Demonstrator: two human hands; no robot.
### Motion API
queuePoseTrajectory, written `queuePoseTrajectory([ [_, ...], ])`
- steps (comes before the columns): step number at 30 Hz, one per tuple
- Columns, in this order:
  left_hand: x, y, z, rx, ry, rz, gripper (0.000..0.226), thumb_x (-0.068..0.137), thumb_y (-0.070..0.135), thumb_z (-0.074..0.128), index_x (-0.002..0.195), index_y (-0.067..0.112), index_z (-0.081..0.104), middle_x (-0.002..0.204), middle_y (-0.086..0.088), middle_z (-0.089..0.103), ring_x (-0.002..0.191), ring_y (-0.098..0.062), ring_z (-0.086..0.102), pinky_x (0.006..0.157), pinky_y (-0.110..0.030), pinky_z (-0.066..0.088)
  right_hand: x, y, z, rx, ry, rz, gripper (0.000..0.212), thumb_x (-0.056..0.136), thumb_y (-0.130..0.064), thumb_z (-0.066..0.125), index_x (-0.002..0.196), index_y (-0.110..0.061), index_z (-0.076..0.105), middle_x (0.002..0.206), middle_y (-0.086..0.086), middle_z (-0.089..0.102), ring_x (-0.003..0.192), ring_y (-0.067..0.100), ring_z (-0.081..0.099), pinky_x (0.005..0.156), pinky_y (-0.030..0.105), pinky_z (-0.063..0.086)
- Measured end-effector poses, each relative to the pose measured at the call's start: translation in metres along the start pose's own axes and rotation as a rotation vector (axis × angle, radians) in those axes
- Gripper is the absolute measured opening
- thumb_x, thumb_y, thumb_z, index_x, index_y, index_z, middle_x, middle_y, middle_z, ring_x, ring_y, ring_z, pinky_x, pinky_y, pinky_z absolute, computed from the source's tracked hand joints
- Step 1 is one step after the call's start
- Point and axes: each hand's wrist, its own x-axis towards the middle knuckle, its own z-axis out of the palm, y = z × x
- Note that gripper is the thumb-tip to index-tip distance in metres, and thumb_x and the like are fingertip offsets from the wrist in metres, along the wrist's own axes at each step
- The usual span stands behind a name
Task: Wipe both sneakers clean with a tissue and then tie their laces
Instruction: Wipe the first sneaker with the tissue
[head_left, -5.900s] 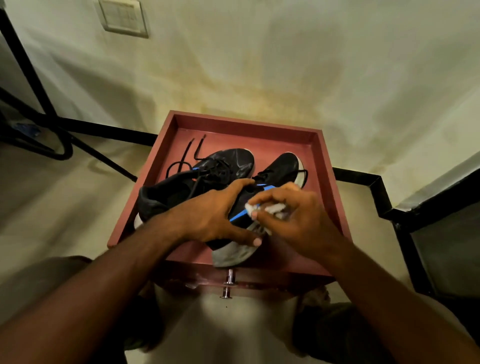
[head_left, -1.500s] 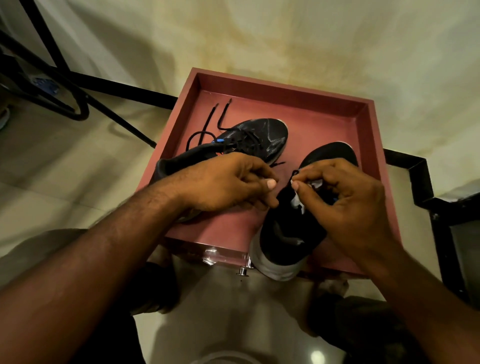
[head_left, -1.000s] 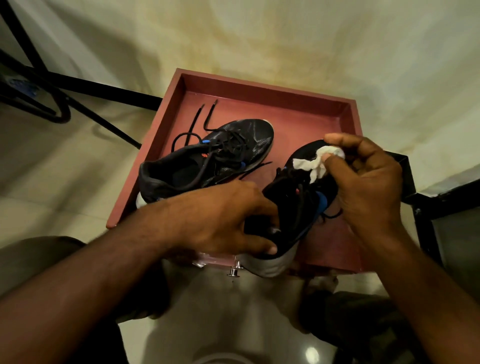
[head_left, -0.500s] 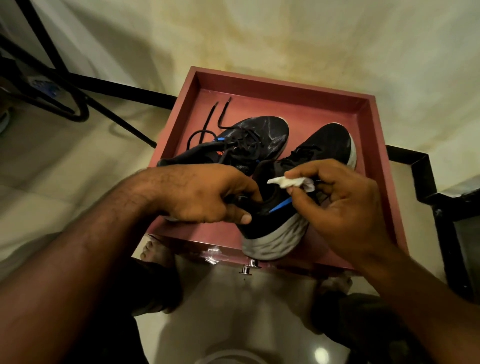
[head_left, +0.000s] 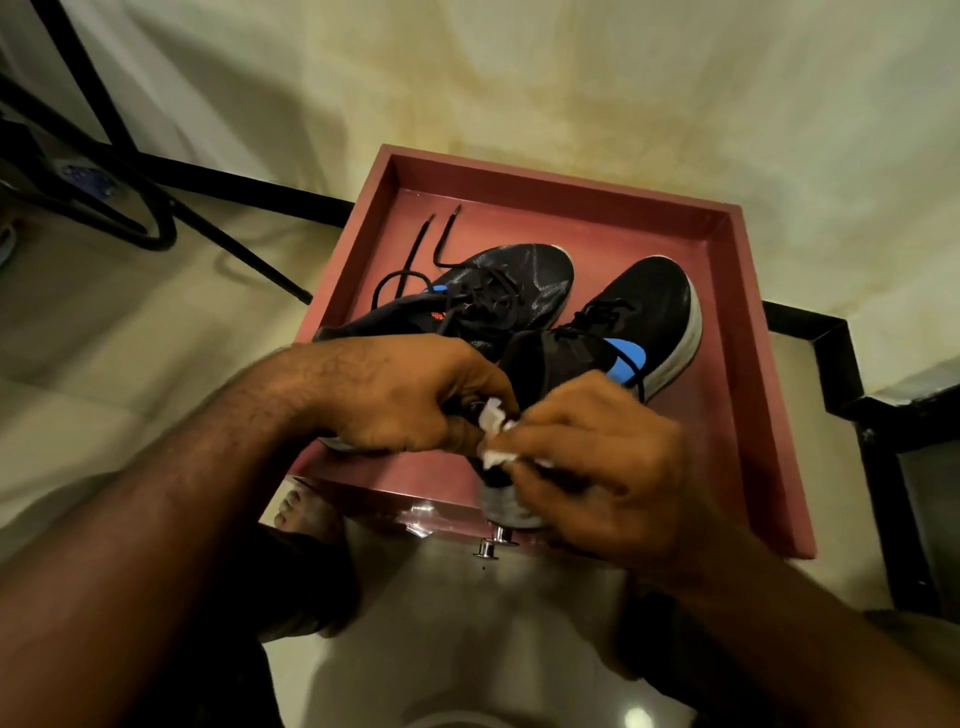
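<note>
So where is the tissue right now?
In the head view, the tissue sits low and center, pinched in the right hand against the heel of the right sneaker, beside the left hand.

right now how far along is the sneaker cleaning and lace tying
Done: nothing can be confirmed; the sneaker on the left lies in the red tray, and whether it has been wiped cannot be told. In hand: the left hand steadies the sneaker on the right while the right hand presses a tissue at its heel. Left: tying, since the loose laces trail across the tray.
</note>
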Motion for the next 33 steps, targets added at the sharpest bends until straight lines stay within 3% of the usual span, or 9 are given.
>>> queuePoseTrajectory([
  [4, -0.002, -0.001, -0.002, 0.011, 0.012, -0.018, 0.024, 0.096, 0.035, 0.069, 0.118, 0.044, 0.066, 0.106, 0.029, 0.071, 0.094, 0.013, 0.066, 0.081, -0.018, 0.052, 0.004, 0.002, 0.003, -0.051, -0.11, -0.087, 0.009, 0.089, -0.01, 0.077, 0.092, -0.002, 0.079, 0.088, 0.007, 0.07, 0.081, 0.024, 0.059, 0.077, 0.034, 0.045],
  [8, -0.004, -0.005, 0.0, -0.002, 0.021, -0.037, 0.03, 0.097, 0.034, 0.068, 0.124, 0.046, 0.064, 0.115, 0.033, 0.068, 0.107, 0.013, 0.063, 0.098, -0.023, 0.05, 0.005, 0.04, -0.032, -0.137, 0.054, 0.26, 0.011, 0.081, -0.003, 0.077, 0.078, -0.007, 0.068, 0.077, 0.001, 0.061, 0.074, 0.02, 0.053, 0.066, 0.042, 0.047],
  [11, -0.004, 0.0, 0.002, 0.003, 0.029, -0.024, 0.019, 0.095, 0.043, 0.068, 0.115, 0.044, 0.067, 0.107, 0.027, 0.071, 0.097, 0.01, 0.067, 0.088, -0.023, 0.054, -0.001, 0.052, -0.048, -0.119, 0.125, 0.469, 0.008, 0.084, -0.009, 0.079, 0.084, -0.014, 0.072, 0.082, -0.003, 0.067, 0.078, 0.018, 0.061, 0.068, 0.047, 0.051],
  [14, 0.007, 0.006, 0.016, 0.041, 0.174, -0.046, 0.037, 0.083, 0.071, 0.064, 0.088, 0.035, 0.066, 0.079, 0.013, 0.07, 0.065, -0.001, 0.064, 0.059, -0.022, 0.051, -0.001, 0.02, -0.029, 0.008, 0.04, 0.336, 0.012, 0.082, -0.004, 0.08, 0.09, -0.012, 0.077, 0.085, -0.003, 0.07, 0.081, 0.016, 0.065, 0.071, 0.036, 0.052],
  [17, 0.018, 0.007, 0.028, 0.143, 0.328, -0.083, 0.049, 0.077, 0.079, 0.063, 0.076, 0.031, 0.059, 0.069, 0.007, 0.064, 0.057, -0.006, 0.06, 0.054, -0.027, 0.046, 0.002, 0.02, -0.027, -0.035, -0.059, 0.182, 0.011, 0.08, -0.003, 0.082, 0.088, -0.008, 0.076, 0.083, -0.001, 0.069, 0.079, 0.018, 0.061, 0.073, 0.031, 0.047],
  [21, 0.018, 0.006, 0.024, 0.123, 0.249, -0.136, 0.051, 0.078, 0.077, 0.065, 0.078, 0.026, 0.06, 0.07, 0.003, 0.065, 0.054, -0.005, 0.056, 0.052, -0.025, 0.044, 0.002, 0.074, -0.065, -0.179, 0.142, 0.446, 0.01, 0.086, -0.014, 0.081, 0.094, -0.019, 0.08, 0.084, -0.006, 0.069, 0.08, 0.018, 0.06, 0.069, 0.038, 0.049],
  [26, 0.03, 0.019, 0.034, 0.108, 0.184, -0.026, 0.046, 0.081, 0.071, 0.069, 0.079, 0.027, 0.058, 0.075, 0.004, 0.065, 0.059, -0.009, 0.059, 0.053, -0.029, 0.048, 0.002, 0.106, -0.077, -0.31, 0.249, 0.613, 0.012, 0.088, -0.015, 0.076, 0.098, -0.021, 0.081, 0.088, -0.005, 0.07, 0.081, 0.013, 0.065, 0.07, 0.018, 0.05],
  [30, 0.019, 0.021, 0.022, 0.205, 0.057, -0.109, 0.053, 0.077, 0.074, 0.071, 0.076, 0.022, 0.061, 0.064, 0.001, 0.063, 0.048, -0.006, 0.051, 0.05, -0.032, 0.043, -0.006, 0.085, -0.076, -0.116, 0.035, 0.631, 0.009, 0.087, -0.023, 0.08, 0.094, -0.029, 0.08, 0.088, -0.01, 0.071, 0.081, 0.006, 0.067, 0.07, 0.022, 0.055],
  [33, 0.016, 0.028, 0.03, 0.181, 0.183, -0.254, 0.074, 0.064, 0.095, 0.057, 0.069, 0.021, 0.059, 0.055, 0.007, 0.06, 0.047, -0.004, 0.054, 0.049, -0.024, 0.043, -0.013, 0.078, -0.073, -0.02, -0.09, 0.629, 0.012, 0.085, -0.025, 0.079, 0.094, -0.032, 0.08, 0.09, -0.011, 0.072, 0.084, 0.007, 0.069, 0.074, 0.034, 0.06],
])
